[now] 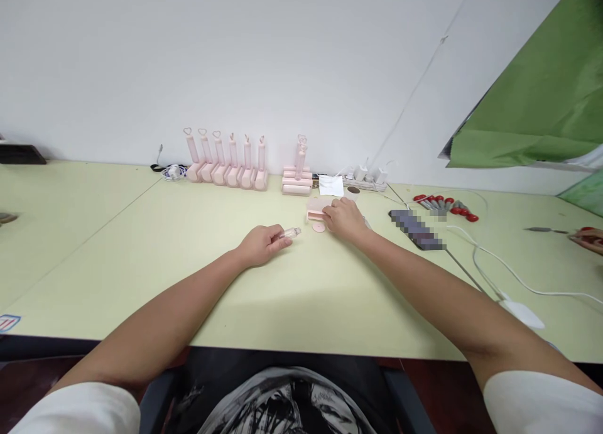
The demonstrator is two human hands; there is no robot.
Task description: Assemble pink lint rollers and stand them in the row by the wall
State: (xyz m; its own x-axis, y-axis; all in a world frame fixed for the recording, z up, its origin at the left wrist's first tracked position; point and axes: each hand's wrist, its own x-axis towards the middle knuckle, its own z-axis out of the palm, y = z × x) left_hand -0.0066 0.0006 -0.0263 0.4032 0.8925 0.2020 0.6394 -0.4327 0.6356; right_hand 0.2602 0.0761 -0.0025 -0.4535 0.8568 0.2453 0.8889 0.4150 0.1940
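My left hand (264, 244) is closed around a small clear tube (290, 233), its tip pointing right above the pale green table. Farther right, my right hand (345, 218) reaches to the right side of a small pink box (315, 215); its fingertips are bent, and what they may hold is hidden. A flat pink disc (318, 227) lies just in front of the box. Behind, near the wall, a few pink tubes (300, 161) with loop tops stand by stacked pink pieces (297, 181).
At the back left stands a row of pink bases (233, 177) with upright tubes. A power strip (365, 184), phone (416, 230), red-capped items (464, 214) and white cables lie to the right. Another person's hand (588, 239) shows at the far right edge.
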